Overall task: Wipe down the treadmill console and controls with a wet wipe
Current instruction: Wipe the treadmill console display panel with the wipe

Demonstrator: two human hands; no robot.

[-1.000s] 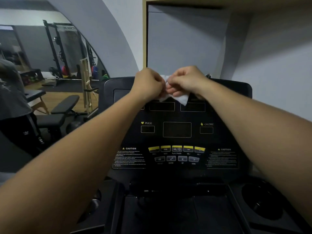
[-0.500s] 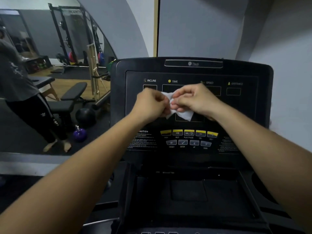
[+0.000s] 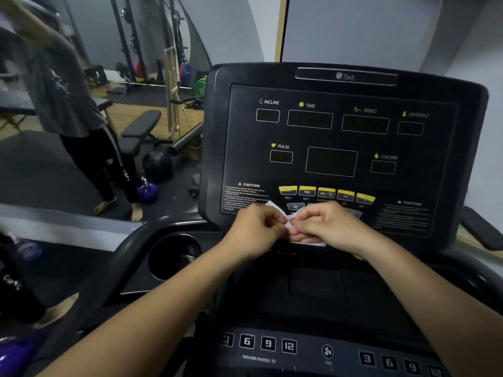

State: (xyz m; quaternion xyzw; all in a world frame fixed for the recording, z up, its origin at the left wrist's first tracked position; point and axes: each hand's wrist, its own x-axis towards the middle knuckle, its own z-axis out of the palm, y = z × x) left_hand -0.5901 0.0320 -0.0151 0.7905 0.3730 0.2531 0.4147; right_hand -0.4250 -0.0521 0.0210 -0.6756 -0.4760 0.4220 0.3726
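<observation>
The black treadmill console [image 3: 337,137] fills the middle of the view, with dark display windows and a row of yellow buttons [image 3: 326,193]. A white wet wipe [image 3: 285,217] is bunched between my two hands, in front of the console's lower edge. My left hand [image 3: 254,229] pinches its left side and my right hand [image 3: 326,227] pinches its right side, fingers curled. A lower control strip [image 3: 272,345] with numbered keys runs along the bottom. Most of the wipe is hidden by my fingers.
A round cup holder [image 3: 174,254] sits left of the console tray. A mirror on the left reflects a standing person [image 3: 81,118], a bench [image 3: 136,131], a black ball and a purple kettlebell [image 3: 148,190]. A grey wall stands behind the console.
My hands with the wipe have come down from the console's upper displays to its lower edge. The view has tilted down, bringing the numbered key strip into sight.
</observation>
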